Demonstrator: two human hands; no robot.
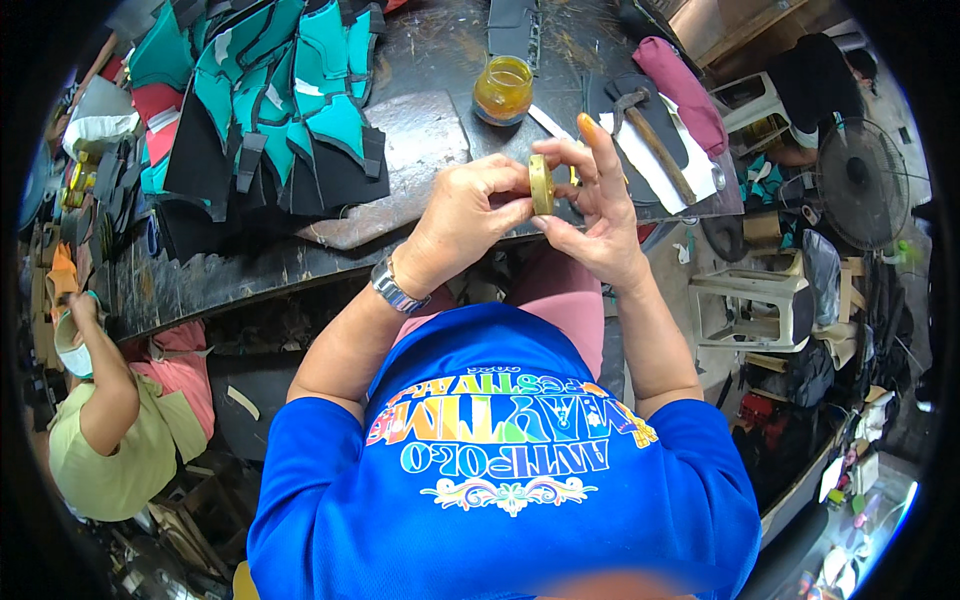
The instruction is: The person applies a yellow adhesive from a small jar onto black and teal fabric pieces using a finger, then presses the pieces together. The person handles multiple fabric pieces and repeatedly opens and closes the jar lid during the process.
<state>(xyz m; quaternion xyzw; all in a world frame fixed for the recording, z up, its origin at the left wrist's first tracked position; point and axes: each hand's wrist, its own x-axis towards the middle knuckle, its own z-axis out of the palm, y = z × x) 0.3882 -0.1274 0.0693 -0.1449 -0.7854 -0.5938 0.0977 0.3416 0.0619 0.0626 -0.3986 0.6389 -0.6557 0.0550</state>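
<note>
Between my two hands, above the table's front edge, stands a round yellow disc [541, 186] turned edge-on, with darker specks on its rim. I cannot tell whether it is a tape roll or a jar lid. My left hand [478, 205] is closed, pinching the disc's left side with thumb and fingers. My right hand [598, 215] meets its upper and lower edge with a finger and the thumb; another finger points up, its tip stained orange. Just beyond the hands sits a glass jar [503, 92] smeared with yellow, amber stuff inside.
Teal and black cut pieces [270, 90] pile up at the table's left, beside a worn grey slab [400, 150]. To the right lie a hammer [655, 150] on white sheets and a rolled pink cloth [680, 95]. Another person [125, 430] works at lower left; a fan [862, 185] stands right.
</note>
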